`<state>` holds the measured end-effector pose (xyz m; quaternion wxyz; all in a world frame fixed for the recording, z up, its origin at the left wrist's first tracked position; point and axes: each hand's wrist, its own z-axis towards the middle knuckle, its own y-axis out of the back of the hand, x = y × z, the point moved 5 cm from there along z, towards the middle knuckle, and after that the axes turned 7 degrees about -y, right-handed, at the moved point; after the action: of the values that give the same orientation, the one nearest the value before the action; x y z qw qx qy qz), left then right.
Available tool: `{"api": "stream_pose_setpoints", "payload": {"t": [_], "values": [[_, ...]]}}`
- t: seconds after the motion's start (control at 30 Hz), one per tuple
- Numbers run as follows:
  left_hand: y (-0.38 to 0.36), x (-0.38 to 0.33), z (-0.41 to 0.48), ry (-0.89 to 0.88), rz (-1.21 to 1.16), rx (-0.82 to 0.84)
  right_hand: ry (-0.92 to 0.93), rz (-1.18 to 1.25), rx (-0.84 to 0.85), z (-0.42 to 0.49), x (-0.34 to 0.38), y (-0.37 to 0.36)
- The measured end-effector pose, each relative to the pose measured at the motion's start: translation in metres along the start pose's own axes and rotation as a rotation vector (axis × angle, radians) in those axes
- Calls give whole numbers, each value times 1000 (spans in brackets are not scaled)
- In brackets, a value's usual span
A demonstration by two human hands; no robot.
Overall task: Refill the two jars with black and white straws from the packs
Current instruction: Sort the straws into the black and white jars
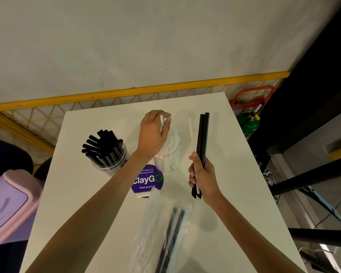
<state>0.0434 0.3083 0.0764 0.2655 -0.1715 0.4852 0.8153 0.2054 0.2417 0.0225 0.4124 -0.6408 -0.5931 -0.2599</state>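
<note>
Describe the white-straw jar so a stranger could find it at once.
Start at the white table; two clear jars stand side by side on it. The one wanted is the right jar, behind the purple sticker and under the left hand. It holds white straws; the left jar holds black straws.

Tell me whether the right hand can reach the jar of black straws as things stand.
Probably not cleanly: the left hand is over the white-straw jar, and its forearm lies between the right hand and the jar of black straws.

Bare forearms (98,203), left hand (153,133), right hand (204,178).
</note>
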Motion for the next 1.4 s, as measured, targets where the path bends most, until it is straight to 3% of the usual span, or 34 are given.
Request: {"api": "stream_pose_setpoints", "payload": {"t": [0.13,0.23,0.3,0.63,0.7,0.87,1.07,1.3,1.4], "values": [[5,6,-8,54,25,34,2,3,-10,0,1,1],[29,-10,-13,62,-161,-170,-7,13,-19,1,0,-1],[35,-22,-12,24,-129,-208,-11,8,-11,0,-1,-4],[-30,-1,-19,-45,268,441,-1,-9,-16,-3,0,-7],[-29,-3,-20,-50,313,436,0,-3,-25,-3,1,-6],[6,-3,-35,-8,233,120,-6,46,-44,-3,0,-1],[-22,0,-58,-141,360,436,-19,25,-32,-5,-3,-9],[-22,-6,-41,-67,337,362,-13,22,-41,-6,2,-3],[-26,-8,-46,-147,344,399,2,29,-36,-7,3,-3]]}}
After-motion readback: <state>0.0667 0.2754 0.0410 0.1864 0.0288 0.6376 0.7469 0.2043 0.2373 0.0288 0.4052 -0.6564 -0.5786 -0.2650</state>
